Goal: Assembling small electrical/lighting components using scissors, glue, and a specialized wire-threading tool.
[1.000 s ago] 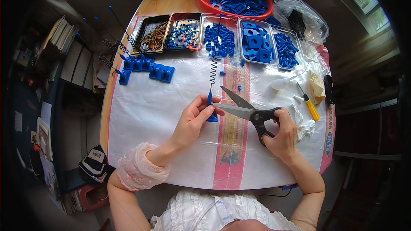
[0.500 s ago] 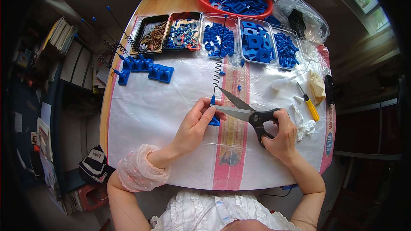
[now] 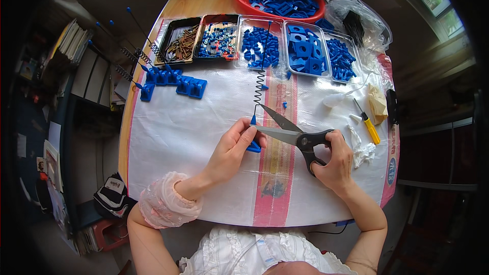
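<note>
Over the middle of the sheet, my left hand (image 3: 230,152) pinches a blue plastic piece (image 3: 253,147) with a thin black coiled wire (image 3: 259,84) rising from its pointed blue collar. Most of the base is hidden by my fingers. The wire's blue-tipped far end reaches over a tray of small parts. My right hand (image 3: 336,159) has its fingers through the black handles of a pair of scissors (image 3: 305,141). Their blades are spread apart. One blade runs to my left fingertips, beside the blue collar; the other points up close to the lower coils.
Trays of brass screws (image 3: 184,42), small nuts (image 3: 216,40) and blue parts (image 3: 305,48) line the back, before a red basin (image 3: 239,1) of blue pieces. Assembled blue bases (image 3: 191,86) stand at left. A yellow screwdriver (image 3: 371,128) and crumpled white scraps (image 3: 361,152) lie at right.
My left fingers have shifted slightly around the blue piece, and its base shows a little lower and further left. The scissors and my right hand have hardly moved.
</note>
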Demonstrator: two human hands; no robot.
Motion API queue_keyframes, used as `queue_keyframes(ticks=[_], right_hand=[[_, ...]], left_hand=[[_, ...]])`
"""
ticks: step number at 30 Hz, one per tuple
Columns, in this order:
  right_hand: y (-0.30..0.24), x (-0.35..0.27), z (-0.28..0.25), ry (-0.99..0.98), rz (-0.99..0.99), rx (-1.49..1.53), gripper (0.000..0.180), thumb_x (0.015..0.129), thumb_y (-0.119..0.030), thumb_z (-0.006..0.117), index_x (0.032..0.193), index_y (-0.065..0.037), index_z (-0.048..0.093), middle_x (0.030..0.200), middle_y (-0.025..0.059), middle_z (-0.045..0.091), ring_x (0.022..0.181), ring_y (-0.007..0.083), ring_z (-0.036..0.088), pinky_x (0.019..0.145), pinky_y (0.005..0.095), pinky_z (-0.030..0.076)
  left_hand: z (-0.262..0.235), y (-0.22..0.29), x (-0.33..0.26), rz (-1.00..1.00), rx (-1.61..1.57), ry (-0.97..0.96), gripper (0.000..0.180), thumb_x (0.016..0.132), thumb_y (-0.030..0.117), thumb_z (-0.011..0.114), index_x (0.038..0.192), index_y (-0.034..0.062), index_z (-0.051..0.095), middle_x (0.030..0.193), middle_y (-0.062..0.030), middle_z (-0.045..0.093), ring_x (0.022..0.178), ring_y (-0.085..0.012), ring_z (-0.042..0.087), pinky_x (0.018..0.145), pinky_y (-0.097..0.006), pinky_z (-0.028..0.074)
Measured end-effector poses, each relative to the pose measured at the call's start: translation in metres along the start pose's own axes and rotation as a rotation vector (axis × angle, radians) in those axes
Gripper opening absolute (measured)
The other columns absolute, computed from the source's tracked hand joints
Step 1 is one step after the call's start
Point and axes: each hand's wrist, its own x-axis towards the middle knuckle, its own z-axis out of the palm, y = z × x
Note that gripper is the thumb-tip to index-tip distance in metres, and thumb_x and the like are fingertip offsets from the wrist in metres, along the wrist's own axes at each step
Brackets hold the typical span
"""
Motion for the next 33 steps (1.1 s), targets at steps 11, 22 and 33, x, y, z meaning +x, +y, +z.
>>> queue_keyframes(ticks=[11, 22, 33], right_hand=[[0.0001, 0.0001, 0.0, -0.01, -0.001, 0.007, 0.049, 0.057, -0.004, 0.078, 0.097, -0.003, 0.049, 0.085, 0.0122, 0.055, 0.072, 0.0304, 0.06, 0.063, 0.0397, 0.048], [-0.0002, 0.0001, -0.0006, -0.011, 0.0, 0.013, 0.05, 0.056, -0.004, 0.078, 0.097, -0.003, 0.049, 0.086, 0.0125, 0.056, 0.073, 0.0308, 0.061, 0.063, 0.0398, 0.048], [-0.0005, 0.0003, -0.0006, 0.002, -0.015, 0.003, 0.05, 0.056, -0.004, 0.079, 0.097, -0.003, 0.05, 0.085, 0.0121, 0.056, 0.072, 0.0301, 0.061, 0.062, 0.0391, 0.048]], left_hand=[[0.0013, 0.0035, -0.0009, -0.001, 0.023, 0.014, 0.025, 0.111, 0.02, 0.041, 0.124, 0.002, 0.051, 0.102, -0.0061, 0.064, 0.098, -0.0082, 0.06, 0.084, -0.021, 0.047], [-0.0015, -0.0028, 0.0006, 0.011, 0.005, 0.005, 0.02, 0.111, 0.02, 0.041, 0.121, 0.0043, 0.05, 0.1, -0.0044, 0.062, 0.096, -0.0072, 0.057, 0.085, -0.021, 0.046], [0.0006, 0.0023, -0.0009, -0.018, -0.006, 0.014, 0.023, 0.111, 0.022, 0.041, 0.117, 0.0031, 0.052, 0.098, -0.0023, 0.063, 0.096, -0.0077, 0.059, 0.09, -0.023, 0.047]])
